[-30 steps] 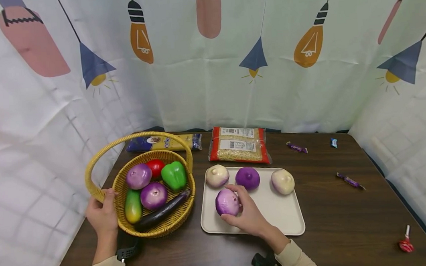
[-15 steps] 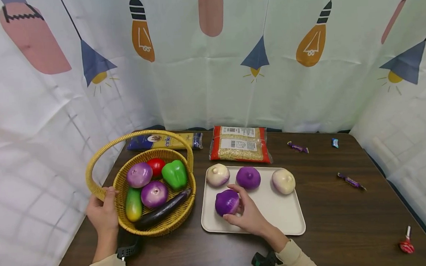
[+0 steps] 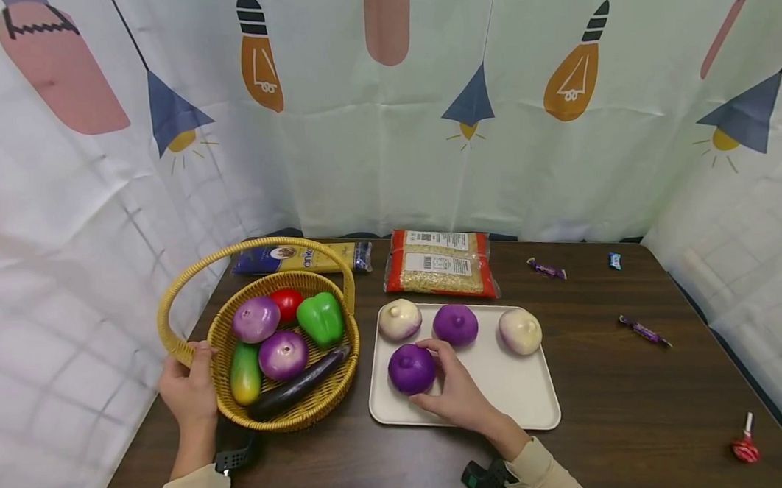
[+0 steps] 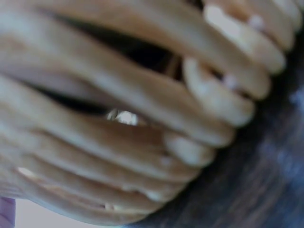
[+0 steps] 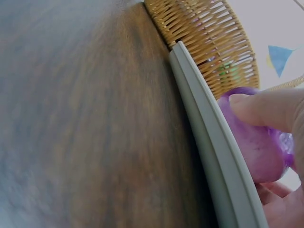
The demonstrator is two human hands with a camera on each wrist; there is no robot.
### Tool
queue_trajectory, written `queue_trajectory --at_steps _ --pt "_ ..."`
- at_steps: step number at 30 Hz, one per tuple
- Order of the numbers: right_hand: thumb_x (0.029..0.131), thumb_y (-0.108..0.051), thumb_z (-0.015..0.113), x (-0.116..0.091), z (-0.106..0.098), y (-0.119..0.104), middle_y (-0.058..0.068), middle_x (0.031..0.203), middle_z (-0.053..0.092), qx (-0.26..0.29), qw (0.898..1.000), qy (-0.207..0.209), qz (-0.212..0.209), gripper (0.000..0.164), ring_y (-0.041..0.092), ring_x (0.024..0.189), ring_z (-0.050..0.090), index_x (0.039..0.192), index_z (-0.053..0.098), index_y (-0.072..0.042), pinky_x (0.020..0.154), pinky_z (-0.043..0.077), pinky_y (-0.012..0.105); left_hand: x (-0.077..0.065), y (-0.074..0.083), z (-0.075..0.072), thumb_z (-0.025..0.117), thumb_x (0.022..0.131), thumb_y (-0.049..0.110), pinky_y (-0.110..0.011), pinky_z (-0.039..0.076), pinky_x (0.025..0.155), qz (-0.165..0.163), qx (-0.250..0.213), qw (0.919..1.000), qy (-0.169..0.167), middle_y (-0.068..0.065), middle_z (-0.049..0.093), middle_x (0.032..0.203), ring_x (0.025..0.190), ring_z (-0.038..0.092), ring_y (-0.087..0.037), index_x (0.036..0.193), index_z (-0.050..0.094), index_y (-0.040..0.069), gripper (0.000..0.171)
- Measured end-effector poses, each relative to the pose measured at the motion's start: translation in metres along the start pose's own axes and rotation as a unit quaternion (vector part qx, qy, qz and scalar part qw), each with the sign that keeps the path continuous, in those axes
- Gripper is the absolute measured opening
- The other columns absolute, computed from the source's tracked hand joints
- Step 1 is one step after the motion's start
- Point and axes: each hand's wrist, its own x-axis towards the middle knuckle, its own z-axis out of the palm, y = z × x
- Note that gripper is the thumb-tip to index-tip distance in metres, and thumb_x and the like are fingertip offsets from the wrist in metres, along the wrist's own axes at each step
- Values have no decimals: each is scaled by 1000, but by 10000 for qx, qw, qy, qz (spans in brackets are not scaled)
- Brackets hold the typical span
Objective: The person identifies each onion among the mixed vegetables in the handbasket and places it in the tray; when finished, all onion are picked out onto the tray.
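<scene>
On the white tray (image 3: 506,407), my right hand (image 3: 458,391) holds a dark purple onion (image 3: 411,370) between thumb and fingers, its nub facing up. The right wrist view shows the thumb pressed on that onion's side, behind the tray's edge. Around it on the tray are another purple onion (image 3: 455,325) and two whitish onions, one at the back left (image 3: 399,321) and one at the right. At the left, my left hand (image 3: 188,387) grips the yellow wicker basket (image 3: 336,405) by the base of its handle. The left wrist view is filled by blurred wicker weave (image 4: 118,152).
Inside the basket lie two purple onions, a tomato (image 3: 286,304), a green pepper (image 3: 320,320), a green-yellow cucumber-like vegetable (image 3: 245,377) and an eggplant (image 3: 299,385). A grain bag (image 3: 440,263) and a blue-yellow packet (image 3: 299,259) lie behind. Wrapped candies and a lollipop (image 3: 745,448) are at the right.
The onion in my right hand has turned from its paler side to its dark purple, nubbed end facing up, shifting slightly left. The left hand keeps its grip on the basket.
</scene>
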Motion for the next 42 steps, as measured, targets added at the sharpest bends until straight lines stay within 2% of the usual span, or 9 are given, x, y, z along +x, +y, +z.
queue_trajectory --at_steps 1,5,11,18,24,30,34,37,42 --pt "63 5 85 0 2 5 20 131 52 -26 10000 10 -23 80 34 119 54 133 45 6 102 42 39 1 -3 0 61 90 6 -16 41 59 -8 13 10000 9 15 62 70 64 53 -7 90 59 -15 21" --pt "63 -1 89 2 9 26 11 132 56 -119 9999 4 37 84 28 122 53 136 47 -3 103 41 44 -3 14 1 60 90 4 -16 41 58 86 4 9999 -62 15 62 69 63 53 -8 89 57 -17 21" --pt "66 -14 90 5 9 31 -1 135 55 -540 9985 -91 -40 85 19 125 52 138 47 -12 105 39 40 -8 31 2 60 90 4 -16 40 59 200 32 9997 -106 17 61 70 63 52 -6 87 59 -15 19" --pt "74 -20 86 11 -12 11 5 141 45 -996 9932 -595 -49 83 25 124 50 142 42 -7 97 47 39 -8 30 3 61 91 7 -18 38 60 219 85 9996 -129 20 61 69 63 50 -3 88 59 -17 24" --pt "85 -22 77 28 -19 -24 5 141 48 -1166 9913 -432 -424 61 20 128 48 138 51 -7 96 47 41 -9 33 2 61 91 8 -18 37 57 254 241 9993 -126 23 60 69 61 49 -2 89 58 -17 25" --pt "90 -20 70 53 24 -59 1 134 56 -627 9895 -546 -1180 41 13 125 50 129 58 -14 100 44 39 -7 33 2 61 91 8 -17 38 58 236 207 9994 -135 21 61 70 62 51 -3 90 58 -17 25" --pt "92 -18 67 71 66 -68 -1 130 57 -84 9885 -966 -1158 36 15 113 58 127 59 -12 91 50 33 -7 32 1 61 91 8 -17 39 59 221 161 9995 -136 19 62 70 63 52 -5 89 58 -16 24" --pt "92 -21 66 85 93 -69 -2 131 56 -345 9884 -1081 -1009 38 14 112 59 128 58 -12 92 49 26 -8 32 1 61 91 9 -18 39 59 162 168 9996 -154 20 61 70 63 52 -5 89 58 -15 24" --pt "89 -32 67 105 121 -73 -1 139 51 -1291 9805 -1293 -729 53 9 120 54 136 52 -14 97 43 22 -9 33 1 61 91 7 -18 39 57 161 137 9997 -149 20 61 69 61 50 -3 88 57 -16 24"
